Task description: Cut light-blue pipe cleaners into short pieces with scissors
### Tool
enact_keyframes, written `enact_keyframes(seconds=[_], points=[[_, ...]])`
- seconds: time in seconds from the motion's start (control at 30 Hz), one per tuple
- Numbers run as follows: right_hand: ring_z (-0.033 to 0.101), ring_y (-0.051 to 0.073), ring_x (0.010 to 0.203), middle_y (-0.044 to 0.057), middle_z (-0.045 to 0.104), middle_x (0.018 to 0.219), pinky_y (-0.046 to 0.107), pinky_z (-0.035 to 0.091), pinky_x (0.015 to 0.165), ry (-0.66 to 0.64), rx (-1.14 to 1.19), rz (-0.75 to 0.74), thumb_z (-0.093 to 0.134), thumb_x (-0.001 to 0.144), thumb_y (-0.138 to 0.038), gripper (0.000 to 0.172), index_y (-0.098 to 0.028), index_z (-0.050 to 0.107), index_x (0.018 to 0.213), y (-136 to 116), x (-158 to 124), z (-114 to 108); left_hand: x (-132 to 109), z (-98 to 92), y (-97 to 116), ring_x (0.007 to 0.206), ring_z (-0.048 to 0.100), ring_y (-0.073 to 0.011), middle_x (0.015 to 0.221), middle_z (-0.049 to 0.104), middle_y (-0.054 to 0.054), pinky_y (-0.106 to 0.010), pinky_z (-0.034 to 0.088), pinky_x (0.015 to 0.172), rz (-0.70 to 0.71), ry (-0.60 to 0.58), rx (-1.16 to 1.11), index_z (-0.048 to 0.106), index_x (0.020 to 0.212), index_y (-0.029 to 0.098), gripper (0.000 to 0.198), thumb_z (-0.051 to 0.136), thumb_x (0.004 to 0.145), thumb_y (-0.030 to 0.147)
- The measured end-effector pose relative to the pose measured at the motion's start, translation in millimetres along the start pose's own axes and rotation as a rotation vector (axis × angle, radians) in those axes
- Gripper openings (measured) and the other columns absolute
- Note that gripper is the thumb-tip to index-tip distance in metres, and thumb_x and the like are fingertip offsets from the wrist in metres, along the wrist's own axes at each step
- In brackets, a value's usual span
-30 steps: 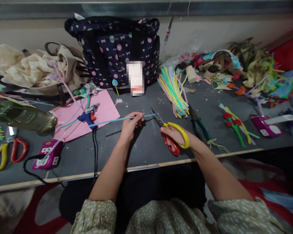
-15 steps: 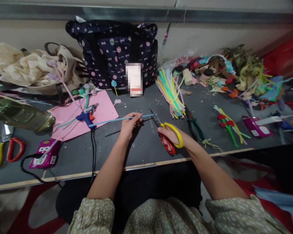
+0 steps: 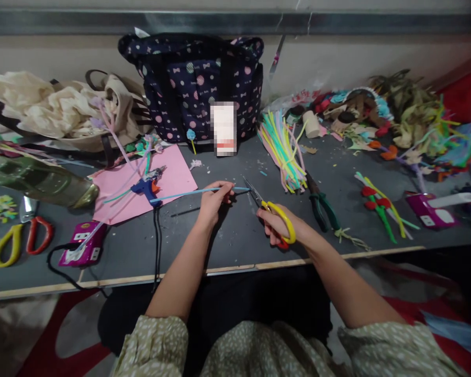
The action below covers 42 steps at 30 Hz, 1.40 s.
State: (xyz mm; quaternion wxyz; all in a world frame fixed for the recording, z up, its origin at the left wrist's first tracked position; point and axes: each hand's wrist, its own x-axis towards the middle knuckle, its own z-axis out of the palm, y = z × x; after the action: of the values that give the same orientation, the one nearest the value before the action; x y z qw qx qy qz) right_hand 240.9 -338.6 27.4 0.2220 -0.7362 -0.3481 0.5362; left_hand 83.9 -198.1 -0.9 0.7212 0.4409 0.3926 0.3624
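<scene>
My left hand pinches a light blue pipe cleaner, whose long end stretches left and whose short end points right. My right hand is wrapped round scissors with one yellow and one red handle. The blades are at the right tip of the pipe cleaner; whether they touch it I cannot tell. A short blue bit lies on the table just beyond the blades. Further back lies a bundle of coloured pipe cleaners, with green-handled pliers to its right.
To the left, a blue glue gun rests on pink paper, near a purple power socket, a green bottle and second scissors. A patterned bag stands at the back. Red pipe-cleaner flowers lie right.
The scissors' handles have come closer together. A short blue bit now shows on the table beyond the blades. The whole view has shifted slightly, so things appear further right.
</scene>
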Motion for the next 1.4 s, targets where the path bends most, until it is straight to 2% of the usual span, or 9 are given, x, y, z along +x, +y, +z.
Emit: enact_keyframes(seconds=[0.13, 0.2, 0.3, 0.37, 0.53, 0.83, 0.97, 1.2, 1.4], points=[[0.064, 0.018, 0.039, -0.001, 0.060, 0.045, 0.019, 0.041, 0.033, 0.034, 0.152, 0.023, 0.056, 0.086, -0.039, 0.029, -0.018, 0.058, 0.105, -4.8, -8.6, 1.0, 1.4, -2.0, 2.3, 0.054, 0.053, -0.0081, 0.066, 0.065, -0.002, -0.021, 0.046, 0.052, -0.015, 0.021, -0.049, 0.074, 0.077, 0.016, 0.027, 0.083, 0.065, 0.038], [0.068, 0.021, 0.045, -0.003, 0.062, 0.050, 0.019, 0.045, 0.036, 0.035, 0.215, 0.063, 0.055, 0.082, -0.028, 0.045, -0.018, 0.049, 0.126, -6.3, -12.3, 0.4, 1.7, -2.7, 4.2, 0.054, 0.054, -0.0081, 0.065, 0.064, -0.002, -0.021, 0.046, 0.053, -0.022, 0.039, -0.095, 0.074, 0.078, 0.016, 0.027, 0.083, 0.064, 0.037], [0.074, 0.023, 0.059, 0.002, 0.069, 0.061, 0.023, 0.053, 0.046, -0.021, 0.262, 0.057, 0.055, 0.075, -0.020, 0.065, -0.017, 0.041, 0.139, -5.7, -14.7, -2.9, 1.5, -3.0, 6.9, 0.054, 0.054, -0.0078, 0.066, 0.064, -0.001, -0.021, 0.047, 0.054, -0.022, 0.064, -0.138, 0.073, 0.078, 0.016, 0.026, 0.083, 0.064, 0.036], [0.075, 0.024, 0.065, 0.005, 0.072, 0.067, 0.025, 0.055, 0.050, -0.042, 0.280, 0.036, 0.055, 0.072, -0.018, 0.070, -0.017, 0.041, 0.141, -4.4, -14.7, -5.1, 1.3, -3.2, 7.8, 0.054, 0.054, -0.0077, 0.066, 0.065, -0.001, -0.021, 0.048, 0.054, -0.019, 0.069, -0.140, 0.073, 0.078, 0.017, 0.025, 0.082, 0.064, 0.036], [0.074, 0.026, 0.065, 0.005, 0.071, 0.066, 0.025, 0.052, 0.044, -0.019, 0.278, 0.037, 0.054, 0.069, -0.017, 0.074, -0.020, 0.040, 0.142, -8.4, -18.3, -4.2, 1.8, -4.4, 7.1, 0.054, 0.055, -0.0073, 0.068, 0.065, 0.000, -0.021, 0.048, 0.055, 0.001, 0.039, -0.160, 0.072, 0.081, 0.017, 0.028, 0.083, 0.066, 0.037], [0.075, 0.025, 0.071, 0.004, 0.072, 0.074, 0.023, 0.052, 0.044, -0.041, 0.251, -0.031, 0.060, 0.074, -0.024, 0.043, -0.025, 0.047, 0.115, -14.3, -29.8, -4.0, 0.1, -2.8, 5.8, 0.057, 0.057, -0.0075, 0.071, 0.069, -0.002, -0.020, 0.048, 0.055, 0.022, 0.044, -0.196, 0.073, 0.080, 0.016, 0.025, 0.082, 0.066, 0.035], [0.075, 0.027, 0.078, 0.004, 0.071, 0.077, 0.023, 0.053, 0.043, -0.042, 0.262, -0.070, 0.065, 0.073, -0.027, 0.040, -0.026, 0.046, 0.108, -15.3, -31.2, -7.6, 0.4, -2.5, 5.2, 0.057, 0.057, -0.0073, 0.072, 0.070, -0.003, -0.019, 0.048, 0.055, 0.030, 0.056, -0.187, 0.073, 0.080, 0.016, 0.026, 0.082, 0.066, 0.035], [0.075, 0.025, 0.071, 0.005, 0.071, 0.081, 0.024, 0.052, 0.041, -0.067, 0.266, -0.058, 0.060, 0.076, -0.030, 0.042, -0.026, 0.046, 0.115, -16.3, -32.1, -6.3, -2.3, 0.2, 5.6, 0.059, 0.059, -0.0082, 0.075, 0.071, -0.003, -0.021, 0.050, 0.056, 0.050, 0.010, -0.175, 0.072, 0.082, 0.017, 0.028, 0.084, 0.067, 0.038], [0.071, 0.021, 0.055, 0.005, 0.071, 0.088, 0.022, 0.047, 0.033, -0.090, 0.231, -0.020, 0.054, 0.076, -0.022, 0.061, -0.027, 0.037, 0.134, -16.2, -25.8, -4.6, -3.4, 2.7, 4.3, 0.061, 0.061, -0.0088, 0.077, 0.073, -0.005, -0.020, 0.050, 0.057, 0.043, -0.042, -0.155, 0.074, 0.084, 0.016, 0.034, 0.086, 0.064, 0.041]])
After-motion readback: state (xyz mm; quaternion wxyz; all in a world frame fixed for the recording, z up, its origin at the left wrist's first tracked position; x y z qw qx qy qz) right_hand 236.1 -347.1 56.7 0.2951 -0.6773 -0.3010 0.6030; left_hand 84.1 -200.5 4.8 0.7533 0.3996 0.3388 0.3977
